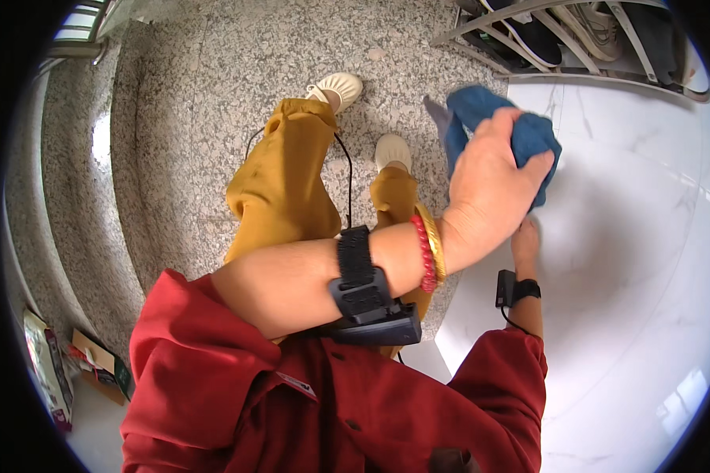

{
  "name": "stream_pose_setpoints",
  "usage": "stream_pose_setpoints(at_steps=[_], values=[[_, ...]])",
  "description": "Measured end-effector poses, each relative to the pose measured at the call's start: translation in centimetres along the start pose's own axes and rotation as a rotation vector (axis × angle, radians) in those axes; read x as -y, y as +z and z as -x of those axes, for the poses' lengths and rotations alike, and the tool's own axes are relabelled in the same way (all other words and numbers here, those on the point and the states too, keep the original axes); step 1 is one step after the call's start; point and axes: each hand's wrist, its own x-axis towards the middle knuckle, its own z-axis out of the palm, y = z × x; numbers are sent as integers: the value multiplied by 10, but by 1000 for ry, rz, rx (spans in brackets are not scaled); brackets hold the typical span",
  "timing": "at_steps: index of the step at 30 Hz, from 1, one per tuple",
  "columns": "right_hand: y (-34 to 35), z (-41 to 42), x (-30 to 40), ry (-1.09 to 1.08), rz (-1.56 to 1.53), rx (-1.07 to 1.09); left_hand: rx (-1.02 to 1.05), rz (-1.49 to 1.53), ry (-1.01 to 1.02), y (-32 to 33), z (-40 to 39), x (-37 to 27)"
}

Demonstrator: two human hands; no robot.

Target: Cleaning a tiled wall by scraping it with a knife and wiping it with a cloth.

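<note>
My left hand [491, 171] grips a bunched blue cloth [479, 103], with folds sticking out past the thumb and fingers. A greyish, blurred end of the cloth hangs on its left side. My left arm reaches across my body to the right and wears a red bead bracelet, a gold bangle and a strapped black device [378, 325]. Just below the cloth is my right hand [526, 239], near the white marble-look tiled surface [615, 284]. Its fingers are mostly hidden behind the left hand and cloth, so its grip cannot be made out.
Speckled granite flooring [260, 47] lies under my cream shoes [393, 151]. Granite steps [124, 207] run along the left, below a metal railing [74, 48]. A metal shoe rack [544, 74] holds shoes at upper right. A bag [47, 366] and an open box [103, 366] sit lower left.
</note>
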Motion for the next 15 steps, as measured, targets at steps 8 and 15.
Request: stream_pose_setpoints(at_steps=[8, 15], values=[[2, -18, -23, -92, 131, 103, 505, -632, 249, 33, 69, 35], [-1, -49, -19, -159, 261, 179, 511, -492, 174, 46, 82, 26]])
